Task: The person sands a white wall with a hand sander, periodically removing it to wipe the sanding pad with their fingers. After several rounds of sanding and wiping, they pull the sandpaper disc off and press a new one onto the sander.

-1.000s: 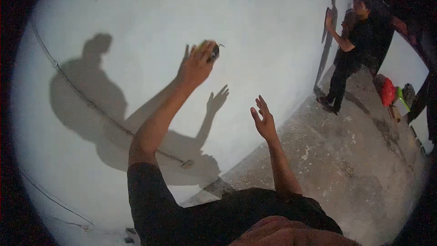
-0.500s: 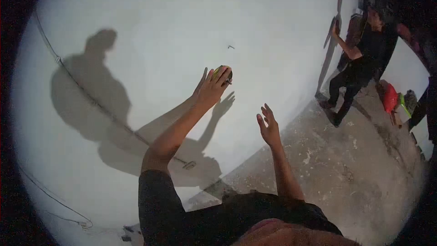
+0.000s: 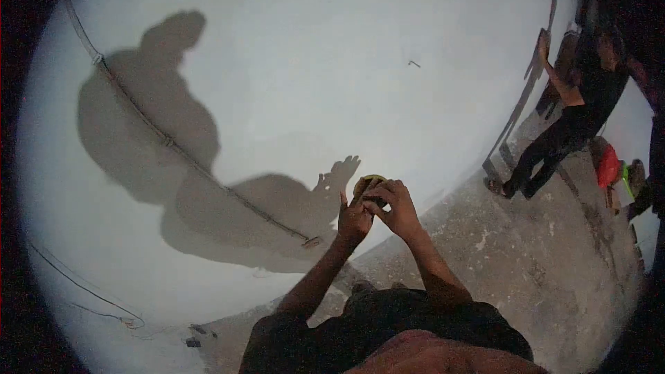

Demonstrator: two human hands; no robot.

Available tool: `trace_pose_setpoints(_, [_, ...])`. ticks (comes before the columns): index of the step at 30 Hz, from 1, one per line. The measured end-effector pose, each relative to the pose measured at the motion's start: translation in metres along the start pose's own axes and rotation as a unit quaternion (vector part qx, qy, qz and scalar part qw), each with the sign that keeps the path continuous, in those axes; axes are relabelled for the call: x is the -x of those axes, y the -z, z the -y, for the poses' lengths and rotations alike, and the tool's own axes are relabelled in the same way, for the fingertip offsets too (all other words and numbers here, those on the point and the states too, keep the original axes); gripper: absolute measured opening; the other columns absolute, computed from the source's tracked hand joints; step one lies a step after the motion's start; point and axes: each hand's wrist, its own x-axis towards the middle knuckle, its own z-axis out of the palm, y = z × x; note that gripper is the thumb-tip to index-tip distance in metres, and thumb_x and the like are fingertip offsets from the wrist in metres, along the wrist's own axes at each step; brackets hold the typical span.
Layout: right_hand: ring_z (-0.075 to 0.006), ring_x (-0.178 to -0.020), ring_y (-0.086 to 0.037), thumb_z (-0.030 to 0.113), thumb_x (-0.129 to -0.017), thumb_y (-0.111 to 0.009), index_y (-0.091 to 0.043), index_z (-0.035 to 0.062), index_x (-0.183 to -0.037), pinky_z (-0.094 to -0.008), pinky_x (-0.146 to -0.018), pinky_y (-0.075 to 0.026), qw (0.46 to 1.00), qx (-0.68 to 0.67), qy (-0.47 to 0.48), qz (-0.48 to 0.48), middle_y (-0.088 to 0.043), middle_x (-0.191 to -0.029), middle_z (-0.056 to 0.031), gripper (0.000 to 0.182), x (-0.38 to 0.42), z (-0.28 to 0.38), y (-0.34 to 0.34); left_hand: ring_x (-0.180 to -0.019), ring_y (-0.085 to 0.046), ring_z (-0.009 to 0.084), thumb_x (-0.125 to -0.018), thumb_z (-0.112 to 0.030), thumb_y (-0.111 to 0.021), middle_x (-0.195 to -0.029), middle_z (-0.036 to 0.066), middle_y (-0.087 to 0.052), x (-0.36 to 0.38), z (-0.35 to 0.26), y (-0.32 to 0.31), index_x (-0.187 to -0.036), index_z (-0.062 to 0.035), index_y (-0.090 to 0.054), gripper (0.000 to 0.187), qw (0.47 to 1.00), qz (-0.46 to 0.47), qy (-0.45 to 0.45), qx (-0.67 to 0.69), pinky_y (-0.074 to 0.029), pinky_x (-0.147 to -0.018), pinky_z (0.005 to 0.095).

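Observation:
A small round object, yellowish with a dark side [image 3: 369,183], is in front of my body near the white wall; its exact kind cannot be made out. My left hand [image 3: 355,222] grips it from the left, thumb sticking up. From the right, my right hand [image 3: 397,209] has its fingers curled onto the same object, with thumb and fingertips meeting at it. The fingers cover most of its face. Both hands are close together, apart from the wall surface.
The white wall [image 3: 298,83] carries a small hook [image 3: 414,64] and a cable [image 3: 168,140] running diagonally down. At right another person [image 3: 589,104] touches the wall with a hand. Beyond lies a red bag [image 3: 607,166] on the worn concrete floor [image 3: 499,263].
My left hand has come down from the wall with the round object. My right hand has moved in from the side and closed onto it. The view has shifted slightly.

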Motion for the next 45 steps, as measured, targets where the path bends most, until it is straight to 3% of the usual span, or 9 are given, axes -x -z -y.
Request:
trace_pose_setpoints(1, [-0.0296, -0.102, -0.058, 0.023, -0.077, -0.083, -0.071, 0.0149, -0.109, -0.0435, -0.088, -0.048, 0.999, 0.02, -0.002, 0.042, -0.064, -0.107, -0.0087, 0.035, 0.002, 0.007, -0.007, -0.151, -0.022, 0.0216, -0.1, -0.025, -0.053, -0.159, 0.002, -0.035, 0.013, -0.012, -0.001, -0.152, -0.0189, -0.037, 0.055, 0.966, 0.001, -0.007, -0.26, -0.005, -0.118, 0.0642])
trace_pose_setpoints(3, [-0.0293, -0.103, -0.058, 0.026, -0.077, -0.083, -0.072, 0.0161, -0.11, -0.0435, -0.089, -0.048, 0.996, 0.016, -0.002, 0.086, -0.065, -0.108, -0.0078, 0.036, 0.006, 0.004, -0.022, -0.152, -0.021, 0.0244, -0.1, -0.025, -0.054, -0.161, 0.003, -0.031, 0.032, -0.029, 0.0, -0.153, -0.0178, -0.036, 0.057, 0.707, 0.01, -0.013, -0.707, -0.004, -0.118, 0.0635])
trace_pose_setpoints(10, [-0.0297, -0.105, -0.058, 0.028, -0.079, -0.077, -0.074, 0.0155, -0.106, -0.0447, -0.093, -0.046, 0.98, 0.049, -0.028, 0.191, -0.066, -0.105, -0.0067, 0.029, 0.022, 0.005, -0.053, -0.15, -0.025, 0.0263, -0.096, -0.025, -0.06, -0.161, 0.006, -0.032, 0.066, -0.018, 0.028, -0.147, -0.0201, -0.048, 0.053, 0.685, 0.023, -0.015, -0.728, -0.002, -0.119, 0.0628])
trace_pose_setpoints(18, [-0.0264, -0.094, -0.062, 0.015, -0.079, -0.078, -0.074, 0.0081, -0.096, -0.0403, -0.083, -0.05, 0.977, 0.054, -0.113, 0.173, -0.067, -0.096, -0.0084, 0.018, 0.025, -0.005, -0.069, -0.148, -0.029, 0.032, -0.094, -0.023, -0.063, -0.16, 0.012, -0.033, 0.06, -0.054, 0.057, -0.126, -0.022, -0.068, 0.032, 0.783, 0.064, -0.069, -0.614, -0.017, -0.118, 0.0626])
trace_pose_setpoints(20, [-0.0236, -0.084, -0.065, 0.015, -0.082, -0.077, -0.074, 0.0074, -0.094, -0.0375, -0.076, -0.051, 0.964, 0.012, -0.232, 0.125, -0.069, -0.09, -0.0092, 0.014, 0.02, -0.007, -0.063, -0.147, -0.031, 0.0327, -0.095, -0.024, -0.063, -0.159, 0.012, -0.034, 0.056, -0.076, 0.065, -0.126, -0.022, -0.068, 0.032, 0.802, 0.071, -0.106, -0.584, -0.02, -0.118, 0.061])
trace_pose_setpoints(27, [-0.0122, -0.074, -0.058, 0.021, -0.102, -0.059, -0.057, 0.0007, -0.098, -0.0283, -0.067, -0.049, 0.932, 0.138, -0.116, -0.315, -0.063, -0.082, -0.0053, 0.021, -0.09, 0.018, 0.004, -0.139, -0.045, 0.03, -0.089, -0.012, -0.069, -0.148, 0.011, -0.05, 0.048, -0.119, 0.091, -0.124, -0.0222, -0.069, 0.037, 0.842, 0.072, -0.144, -0.514, -0.039, -0.11, 0.0521])
trace_pose_setpoints(30, [-0.0065, -0.067, -0.052, 0.023, -0.103, -0.056, -0.055, 0.0029, -0.1, -0.0222, -0.059, -0.041, 0.892, -0.096, 0.004, -0.442, -0.059, -0.077, -0.0017, 0.02, -0.164, 0.04, -0.011, -0.133, -0.051, 0.0289, -0.086, -0.009, -0.072, -0.145, 0.01, -0.053, 0.05, -0.131, 0.088, -0.123, -0.0218, -0.07, 0.039, 0.867, 0.073, -0.137, -0.473, -0.041, -0.109, 0.0476])
trace_pose_setpoints(34, [-0.018, -0.071, -0.066, 0.016, -0.101, -0.058, -0.052, -0.0001, -0.102, -0.0332, -0.064, -0.053, 0.923, 0.001, 0.026, -0.383, -0.066, -0.086, -0.0116, 0.018, -0.209, 0.025, -0.072, -0.132, -0.052, 0.0279, -0.084, -0.01, -0.075, -0.144, 0.008, -0.053, 0.049, -0.128, 0.094, -0.126, -0.0228, -0.067, 0.045, 0.856, 0.098, -0.157, -0.484, -0.044, -0.106, 0.0472])
trace_pose_setpoints(45, [-0.0226, -0.071, -0.065, 0.023, -0.099, -0.063, -0.044, -0.0014, -0.11, -0.0335, -0.062, -0.053, 0.932, -0.046, 0.012, -0.359, -0.062, -0.086, -0.0153, 0.033, -0.216, 0.028, -0.066, -0.128, -0.054, 0.0276, -0.085, -0.012, -0.075, -0.143, 0.006, -0.054, 0.049, -0.14, 0.103, -0.127, -0.0216, -0.066, 0.044, 0.866, 0.082, -0.156, -0.468, -0.045, -0.102, 0.0446])
